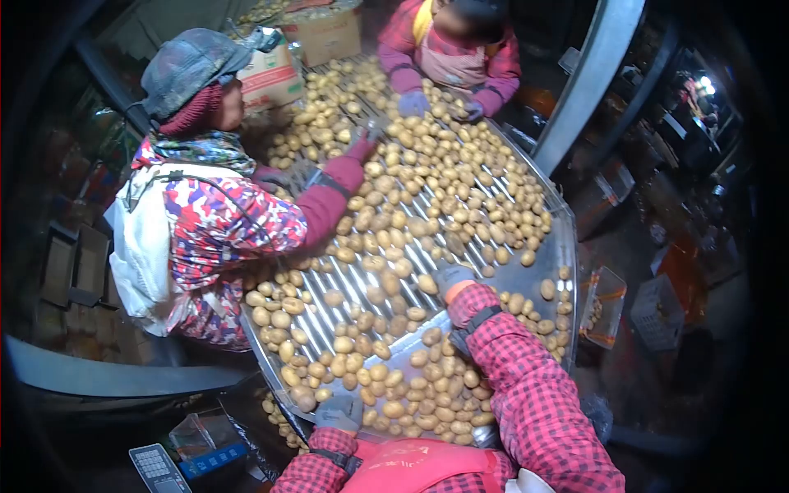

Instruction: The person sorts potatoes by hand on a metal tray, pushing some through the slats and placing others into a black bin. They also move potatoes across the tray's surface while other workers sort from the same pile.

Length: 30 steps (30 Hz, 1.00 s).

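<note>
My left hand [339, 412], in a grey glove, is at the near left edge of the sorting table, beside a pile of potatoes [427, 386]. Its fingers are too small and dark to read. Further out, my right hand [454, 278], gloved too, reaches over the metal rollers [325, 300] close to several potatoes. The fingers of this hand blur into the dark surroundings, so whether a potato is in them cannot be made out. Below the rollers, a pale divider bar [403, 343] borders the near pile. Checked red sleeves cover both my arms.
A person in a patterned jacket [222, 205] works at the left, a gloved hand [371, 129] among potatoes. Another person [448, 57] stands at the far end. Cartons [325, 37] are behind. A steel post [588, 86] rises at right, and a scale [160, 468] sits lower left.
</note>
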{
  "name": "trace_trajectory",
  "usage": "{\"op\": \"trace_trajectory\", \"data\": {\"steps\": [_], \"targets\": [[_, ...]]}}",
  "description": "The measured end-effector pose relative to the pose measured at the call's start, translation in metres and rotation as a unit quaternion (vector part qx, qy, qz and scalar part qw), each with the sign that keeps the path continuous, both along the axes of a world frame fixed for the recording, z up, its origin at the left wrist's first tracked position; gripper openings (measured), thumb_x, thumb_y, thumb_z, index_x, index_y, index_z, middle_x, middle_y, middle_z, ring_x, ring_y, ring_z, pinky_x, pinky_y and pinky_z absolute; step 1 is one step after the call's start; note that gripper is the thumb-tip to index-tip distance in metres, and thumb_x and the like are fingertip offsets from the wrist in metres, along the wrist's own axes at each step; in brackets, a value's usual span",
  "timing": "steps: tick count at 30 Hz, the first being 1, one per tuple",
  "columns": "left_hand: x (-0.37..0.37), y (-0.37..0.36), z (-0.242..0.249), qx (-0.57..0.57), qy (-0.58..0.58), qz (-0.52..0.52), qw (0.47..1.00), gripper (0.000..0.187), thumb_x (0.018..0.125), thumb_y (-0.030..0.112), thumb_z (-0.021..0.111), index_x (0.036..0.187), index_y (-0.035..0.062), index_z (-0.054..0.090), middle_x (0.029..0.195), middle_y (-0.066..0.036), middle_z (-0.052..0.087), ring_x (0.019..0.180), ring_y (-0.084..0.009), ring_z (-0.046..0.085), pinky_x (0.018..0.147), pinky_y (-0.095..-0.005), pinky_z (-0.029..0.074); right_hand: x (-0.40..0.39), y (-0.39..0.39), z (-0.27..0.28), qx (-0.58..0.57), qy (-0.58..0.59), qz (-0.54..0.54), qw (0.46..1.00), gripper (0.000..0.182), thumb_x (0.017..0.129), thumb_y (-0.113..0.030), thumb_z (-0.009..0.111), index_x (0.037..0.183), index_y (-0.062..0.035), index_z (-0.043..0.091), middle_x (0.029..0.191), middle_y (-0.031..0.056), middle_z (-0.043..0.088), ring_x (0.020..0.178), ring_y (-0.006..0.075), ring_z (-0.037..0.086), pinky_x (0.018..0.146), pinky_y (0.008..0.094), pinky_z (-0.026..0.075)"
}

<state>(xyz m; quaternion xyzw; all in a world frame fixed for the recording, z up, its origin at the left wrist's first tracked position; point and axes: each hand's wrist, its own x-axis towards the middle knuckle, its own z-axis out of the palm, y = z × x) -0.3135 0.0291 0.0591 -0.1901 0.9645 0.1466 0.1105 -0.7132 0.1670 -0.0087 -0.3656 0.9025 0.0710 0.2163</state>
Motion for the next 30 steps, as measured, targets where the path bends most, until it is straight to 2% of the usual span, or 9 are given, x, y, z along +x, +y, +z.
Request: {"op": "trace_trajectory", "data": {"steps": [6, 10, 15, 17, 22, 25, 27, 28, 30], "targets": [[-0.001, 0.002, -0.012, 0.028, -0.012, 0.024, 0.999, 0.028, 0.094, 0.033, 0.054, 0.080, 0.0151, 0.072, 0.082, -0.010, 0.070, 0.076, -0.0339, 0.067, 0.069, -0.0468, 0.051, -0.012, 0.025, 0.025, -0.098, 0.008, -0.026, 0.995, 0.030, 0.081, -0.024, 0.071, 0.110, -0.0174, 0.071, 0.126, 0.0132, 0.064, 0.108, 0.0320, 0.067, 0.089, 0.0440, 0.053], [0.006, -0.002, -0.030, 0.031, -0.039, 0.022, 0.999, 0.029, 0.094, 0.033, 0.053, 0.082, 0.0147, 0.072, 0.084, -0.011, 0.071, 0.079, -0.0338, 0.067, 0.069, -0.0472, 0.052, 0.005, 0.049, 0.039, -0.053, 0.093, -0.045, 0.993, 0.028, 0.079, -0.023, 0.071, 0.106, -0.0137, 0.071, 0.116, 0.0131, 0.064, 0.106, 0.0332, 0.065, 0.088, 0.0434, 0.053], [0.009, -0.001, -0.032, 0.030, -0.053, 0.028, 0.998, 0.029, 0.094, 0.033, 0.053, 0.082, 0.0147, 0.073, 0.085, -0.011, 0.071, 0.081, -0.0340, 0.067, 0.072, -0.0467, 0.052, 0.016, 0.054, -0.018, -0.057, 0.106, -0.058, 0.991, 0.029, 0.087, -0.017, 0.065, 0.115, -0.0175, 0.069, 0.126, 0.0115, 0.056, 0.113, 0.0317, 0.060, 0.089, 0.0453, 0.050], [0.006, -0.001, -0.029, 0.034, -0.049, 0.033, 0.998, 0.030, 0.094, 0.033, 0.053, 0.083, 0.0149, 0.073, 0.086, -0.011, 0.072, 0.081, -0.0344, 0.067, 0.073, -0.0464, 0.052, 0.019, 0.045, -0.016, -0.026, 0.120, -0.059, 0.991, 0.029, 0.087, -0.017, 0.065, 0.116, -0.0179, 0.069, 0.126, 0.0120, 0.056, 0.112, 0.0332, 0.059, 0.089, 0.0448, 0.050], [0.003, 0.004, -0.014, 0.039, -0.027, 0.063, 0.997, 0.035, 0.095, 0.039, 0.052, 0.083, 0.0138, 0.074, 0.087, -0.013, 0.072, 0.083, -0.0352, 0.068, 0.075, -0.0470, 0.052, 0.014, 0.065, -0.028, -0.139, 0.114, -0.090, 0.979, 0.034, 0.082, -0.010, 0.064, 0.115, -0.0174, 0.069, 0.126, 0.0145, 0.055, 0.113, 0.0342, 0.060, 0.087, 0.0456, 0.053], [0.013, 0.000, -0.027, 0.025, -0.034, 0.070, 0.997, 0.035, 0.094, 0.038, 0.054, 0.082, 0.0120, 0.074, 0.087, -0.014, 0.072, 0.083, -0.0356, 0.067, 0.075, -0.0479, 0.052, 0.012, 0.069, -0.010, -0.095, 0.084, -0.121, 0.985, 0.040, 0.081, -0.013, 0.067, 0.121, -0.0154, 0.068, 0.130, 0.0171, 0.057, 0.119, 0.0363, 0.059, 0.092, 0.0479, 0.052], [0.008, 0.001, -0.026, 0.024, -0.041, 0.056, 0.997, 0.034, 0.093, 0.038, 0.056, 0.081, 0.0106, 0.074, 0.085, -0.015, 0.071, 0.082, -0.0366, 0.067, 0.074, -0.0490, 0.052, 0.004, 0.086, -0.085, -0.148, 0.052, -0.154, 0.976, 0.061, 0.077, -0.033, 0.078, 0.133, -0.0117, 0.063, 0.131, 0.0220, 0.063, 0.119, 0.0392, 0.061, 0.103, 0.0478, 0.049], [0.011, 0.001, -0.035, 0.006, -0.014, 0.047, 0.999, 0.033, 0.093, 0.037, 0.058, 0.080, 0.0096, 0.073, 0.084, -0.016, 0.070, 0.081, -0.0374, 0.066, 0.073, -0.0500, 0.051, 0.026, 0.089, -0.023, -0.278, -0.045, -0.231, 0.931, 0.065, 0.075, -0.039, 0.080, 0.132, -0.0120, 0.065, 0.129, 0.0233, 0.063, 0.118, 0.0386, 0.063, 0.104, 0.0476, 0.048], [0.022, -0.001, -0.055, 0.008, 0.057, 0.045, 0.997, 0.032, 0.091, 0.035, 0.060, 0.077, 0.0082, 0.070, 0.080, -0.017, 0.067, 0.077, -0.0386, 0.064, 0.071, -0.0517, 0.050, 0.060, 0.103, 0.009, -0.388, -0.114, -0.230, 0.885, 0.055, 0.073, -0.035, 0.081, 0.121, -0.0123, 0.070, 0.123, 0.0209, 0.066, 0.111, 0.0368, 0.064, 0.099, 0.0461, 0.050]]}}
